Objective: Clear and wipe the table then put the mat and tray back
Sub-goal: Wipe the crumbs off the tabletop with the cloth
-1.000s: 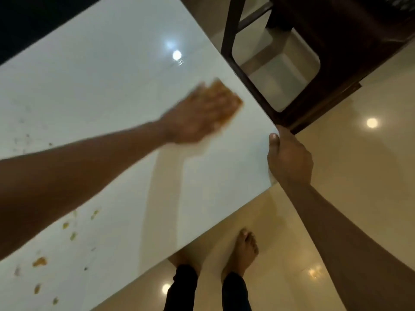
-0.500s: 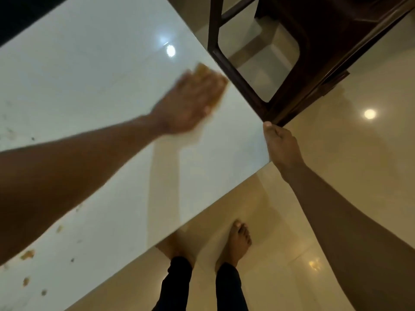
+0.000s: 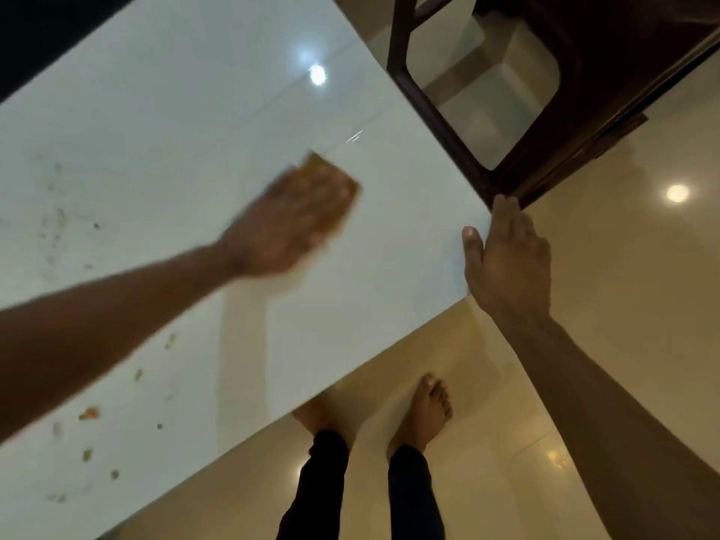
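Note:
A glossy white table (image 3: pixel 167 122) fills the left and centre of the head view. My left hand (image 3: pixel 280 231), blurred by motion, presses a brownish-orange cloth (image 3: pixel 331 185) flat on the tabletop near its right corner. My right hand (image 3: pixel 506 259) rests at the table's right corner, thumb on the top surface and fingers straight along the edge. Several food crumbs (image 3: pixel 89 415) lie on the near left part of the table. Fainter specks (image 3: pixel 58 220) dot the far left. No mat or tray is in view.
A dark wooden chair (image 3: pixel 440 122) stands just past the table's right corner. Beige glossy floor tiles (image 3: pixel 623 305) spread to the right and below. My bare feet (image 3: pixel 428 407) stand at the table's near edge.
My left hand has drawn the cloth back from the far right edge toward the table's middle. My right hand has straightened its fingers along the corner edge.

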